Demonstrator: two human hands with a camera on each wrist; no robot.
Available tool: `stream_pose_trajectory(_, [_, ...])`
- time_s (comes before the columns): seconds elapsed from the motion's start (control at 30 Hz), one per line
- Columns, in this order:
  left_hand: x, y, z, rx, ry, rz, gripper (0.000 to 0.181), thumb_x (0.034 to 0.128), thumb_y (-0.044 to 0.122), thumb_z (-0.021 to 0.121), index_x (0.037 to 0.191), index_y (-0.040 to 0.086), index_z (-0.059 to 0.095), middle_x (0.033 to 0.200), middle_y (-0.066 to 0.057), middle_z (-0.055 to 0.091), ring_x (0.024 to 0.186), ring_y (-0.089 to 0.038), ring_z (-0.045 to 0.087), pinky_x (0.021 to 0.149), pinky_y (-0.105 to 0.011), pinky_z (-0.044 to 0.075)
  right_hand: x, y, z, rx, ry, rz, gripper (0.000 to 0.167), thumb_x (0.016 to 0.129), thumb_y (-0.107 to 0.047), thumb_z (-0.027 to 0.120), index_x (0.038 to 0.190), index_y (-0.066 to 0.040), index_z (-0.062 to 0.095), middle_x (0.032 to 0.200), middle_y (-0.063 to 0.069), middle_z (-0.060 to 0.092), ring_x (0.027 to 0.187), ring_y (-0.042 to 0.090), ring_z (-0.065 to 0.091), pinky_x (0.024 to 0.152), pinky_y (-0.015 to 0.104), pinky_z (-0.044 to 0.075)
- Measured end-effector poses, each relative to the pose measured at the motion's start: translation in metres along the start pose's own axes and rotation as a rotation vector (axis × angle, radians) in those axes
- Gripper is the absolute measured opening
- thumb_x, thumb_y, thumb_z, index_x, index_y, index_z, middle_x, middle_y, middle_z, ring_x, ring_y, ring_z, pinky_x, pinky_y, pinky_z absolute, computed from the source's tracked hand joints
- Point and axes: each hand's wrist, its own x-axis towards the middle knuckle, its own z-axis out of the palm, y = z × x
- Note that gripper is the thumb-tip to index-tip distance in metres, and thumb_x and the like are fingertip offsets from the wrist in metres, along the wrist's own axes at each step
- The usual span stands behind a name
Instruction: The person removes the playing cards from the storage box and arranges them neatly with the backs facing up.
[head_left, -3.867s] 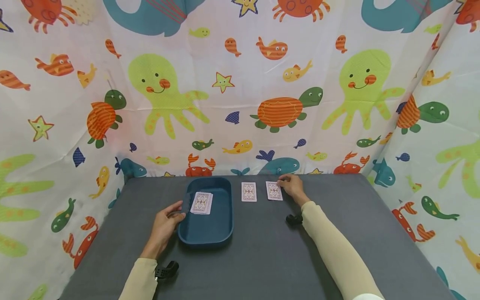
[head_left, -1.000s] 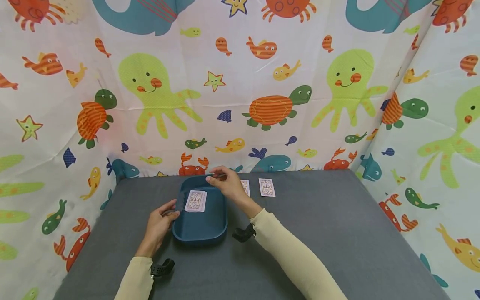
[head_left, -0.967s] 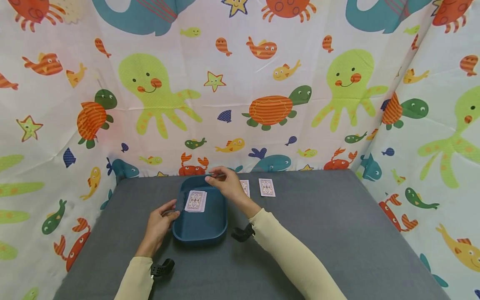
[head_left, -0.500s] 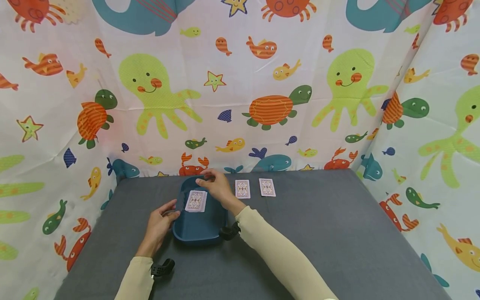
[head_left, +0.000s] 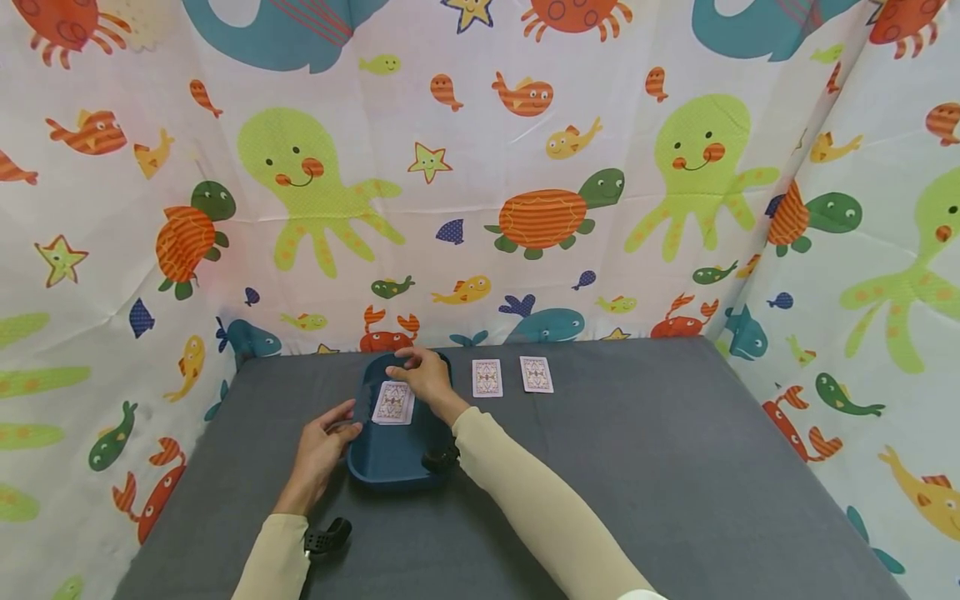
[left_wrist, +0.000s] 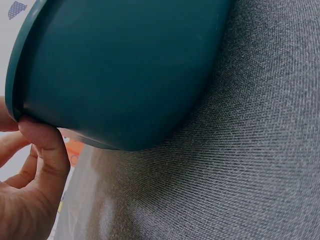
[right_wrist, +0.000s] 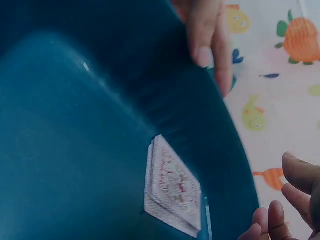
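A dark blue tray (head_left: 397, 467) lies on the table, with a stack of playing cards (head_left: 392, 403) face down inside it near its left wall. My left hand (head_left: 318, 454) grips the tray's left rim; the left wrist view shows the thumb (left_wrist: 45, 135) under the lip. Over the far end of the tray, just above the stack, is my right hand (head_left: 423, 377), fingers loosely bent. In the right wrist view that hand (right_wrist: 297, 200) has thumb and fingers apart, no card visible between them. Two single cards (head_left: 487, 378) lie face down right of the tray.
The grey cloth-covered table (head_left: 600, 467) extends to the right and toward the front. Behind it hangs a white curtain (head_left: 465, 258) printed with sea animals. A dark wrist device (head_left: 327, 537) sits at the left wrist.
My right hand has gone from the rightmost table card to the tray, then left and slightly nearer toward the stack. My left hand keeps its grip; both single cards stay on the table.
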Motion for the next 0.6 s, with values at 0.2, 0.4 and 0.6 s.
stream_pose_trajectory(0.2, [0.001,-0.001,0.0,0.002,0.002,-0.001,0.05,0.0966,0.015,0.06,0.146,0.017,0.049,0.144,-0.013,0.048,0.11,-0.022,0.054,0.076,-0.028,0.046,0.006,0.009,0.01,-0.041,0.016,0.053,0.04,0.085,-0.033,0.076,0.121,-0.018,0.069,0.095,0.0,0.06,0.082,0.016,0.054,0.071,0.029,0.047])
stream_pose_trajectory(0.4, [0.002,-0.002,0.0,-0.004,0.009,0.0,0.05,0.0961,0.014,0.06,0.145,0.017,0.049,0.144,-0.013,0.048,0.109,-0.02,0.054,0.076,-0.028,0.046,0.009,0.017,0.015,-0.041,0.012,0.101,0.04,0.086,-0.026,0.076,0.123,-0.015,0.068,0.082,0.005,0.056,0.071,0.017,0.051,0.062,0.028,0.042])
stream_pose_trajectory(0.6, [0.003,-0.002,-0.001,-0.013,0.013,-0.005,0.05,0.0952,0.014,0.061,0.144,0.017,0.05,0.143,-0.012,0.049,0.105,-0.017,0.055,0.075,-0.028,0.046,0.013,0.024,0.021,-0.082,0.02,0.126,0.043,0.084,-0.024,0.078,0.124,-0.013,0.068,0.106,0.012,0.068,0.083,0.02,0.058,0.082,0.038,0.052])
